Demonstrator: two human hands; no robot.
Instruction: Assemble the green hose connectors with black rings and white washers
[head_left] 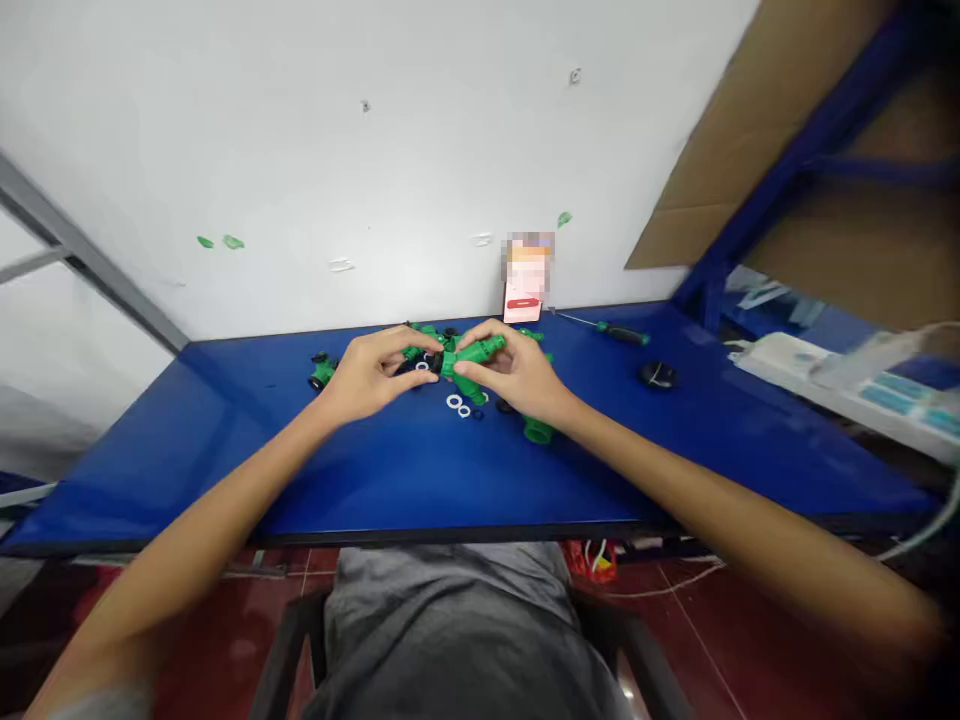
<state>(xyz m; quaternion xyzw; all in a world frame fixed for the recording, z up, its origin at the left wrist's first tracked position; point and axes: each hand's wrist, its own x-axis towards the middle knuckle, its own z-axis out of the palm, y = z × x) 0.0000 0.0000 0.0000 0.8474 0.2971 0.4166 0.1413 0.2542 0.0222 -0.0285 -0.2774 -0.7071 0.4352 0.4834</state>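
Note:
Above the middle of the blue table, both hands hold a green plastic Y-shaped hose connector [474, 354] with a black end piece. My left hand [367, 372] pinches that black end between thumb and fingers. Around the green body, my right hand [525, 375] is closed, with its thumb across the front. Loose white ring washers [450, 403] and a small black ring [478, 414] lie on the table just below the hands. More green fittings [424, 335] lie behind the hands, partly hidden. A wider green fitting [538, 431] sits under my right wrist, and another green fitting [324, 371] is left of my left hand.
A phone [523, 290] with a lit screen leans on the white wall. To the right lie a screwdriver [622, 333] and a small black coiled item [658, 375]. A blue metal frame [709, 290] and a white power strip [832, 375] border the table [360, 490] on the right.

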